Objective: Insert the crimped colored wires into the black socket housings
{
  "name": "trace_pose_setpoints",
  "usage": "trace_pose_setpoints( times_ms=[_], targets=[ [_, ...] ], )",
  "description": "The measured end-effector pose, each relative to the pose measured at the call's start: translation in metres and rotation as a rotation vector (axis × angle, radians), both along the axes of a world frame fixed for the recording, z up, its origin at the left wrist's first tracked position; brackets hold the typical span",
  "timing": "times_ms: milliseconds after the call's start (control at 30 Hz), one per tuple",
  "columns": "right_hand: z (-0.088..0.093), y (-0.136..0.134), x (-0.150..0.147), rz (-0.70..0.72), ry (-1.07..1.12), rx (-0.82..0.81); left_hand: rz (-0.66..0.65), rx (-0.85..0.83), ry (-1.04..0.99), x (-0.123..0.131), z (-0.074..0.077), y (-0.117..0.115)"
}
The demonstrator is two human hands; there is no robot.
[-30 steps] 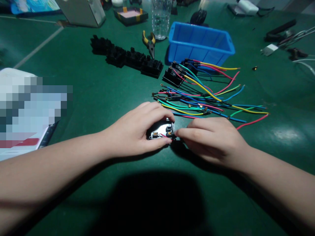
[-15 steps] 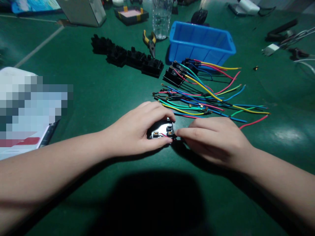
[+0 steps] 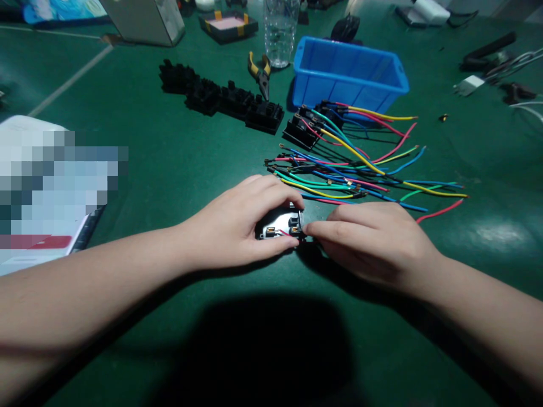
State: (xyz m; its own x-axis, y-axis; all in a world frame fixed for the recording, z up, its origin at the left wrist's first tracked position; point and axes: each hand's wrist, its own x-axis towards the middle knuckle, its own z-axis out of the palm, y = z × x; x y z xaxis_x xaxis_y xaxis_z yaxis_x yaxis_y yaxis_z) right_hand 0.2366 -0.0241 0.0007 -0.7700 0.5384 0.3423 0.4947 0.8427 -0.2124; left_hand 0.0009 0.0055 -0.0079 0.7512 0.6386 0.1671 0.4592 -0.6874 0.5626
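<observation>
On the green table, my left hand (image 3: pixel 244 223) is wrapped around a small black socket housing (image 3: pixel 280 220), thumb along its near side and fingers over its far side. Brass contacts and a short red wire show in the housing's lit top. The fingertips of my right hand (image 3: pixel 377 240) are pinched together against the housing's right end. Whatever is between them is hidden. Just beyond both hands lies a bunch of coloured wires (image 3: pixel 322 181) with metal terminals. Farther off is a black socket housing with wires fitted (image 3: pixel 303 130).
A row of black housings (image 3: pixel 203 96) lies beyond my left hand, near yellow-handled pliers (image 3: pixel 263 76). Behind the wires stand a blue bin (image 3: pixel 352 73) and a clear plastic cup (image 3: pixel 280 34). A blurred-out device (image 3: pixel 55 198) is at left, a white plug with cables (image 3: pixel 470 85) at right.
</observation>
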Motion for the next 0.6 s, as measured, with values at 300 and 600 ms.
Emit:
trace_pose_setpoints(
  times_ms=[300,600],
  targets=[
    [0.0019,0.0004,-0.0003,0.0,-0.022,-0.016,-0.005,0.006,0.0,0.0004,-0.0004,-0.001],
    [0.0013,0.0006,0.0002,0.009,0.019,-0.034,-0.001,0.013,-0.004,0.0018,0.0001,-0.0001]
  ],
)
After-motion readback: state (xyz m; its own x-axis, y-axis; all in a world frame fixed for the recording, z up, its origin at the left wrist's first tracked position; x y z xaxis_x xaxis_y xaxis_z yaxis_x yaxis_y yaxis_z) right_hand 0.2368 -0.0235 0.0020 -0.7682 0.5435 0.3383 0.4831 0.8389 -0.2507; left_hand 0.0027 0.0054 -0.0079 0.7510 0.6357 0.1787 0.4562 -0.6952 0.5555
